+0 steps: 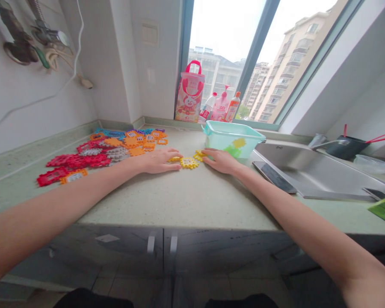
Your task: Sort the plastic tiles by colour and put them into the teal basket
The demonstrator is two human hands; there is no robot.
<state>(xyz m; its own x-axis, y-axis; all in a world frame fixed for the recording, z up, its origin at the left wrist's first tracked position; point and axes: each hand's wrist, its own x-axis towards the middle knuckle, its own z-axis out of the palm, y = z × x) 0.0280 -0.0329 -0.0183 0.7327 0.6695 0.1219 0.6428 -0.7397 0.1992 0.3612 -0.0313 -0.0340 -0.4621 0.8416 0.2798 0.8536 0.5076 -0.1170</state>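
Pressed left hand and right hand, fingers flat and open, onto small yellow toothed plastic tiles on the pale speckled countertop (light, stiff, likely slippery; best pinched by notched edges).

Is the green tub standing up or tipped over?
Standing up. The tub sits flat on the counter with its open top facing up, just behind the right hand.
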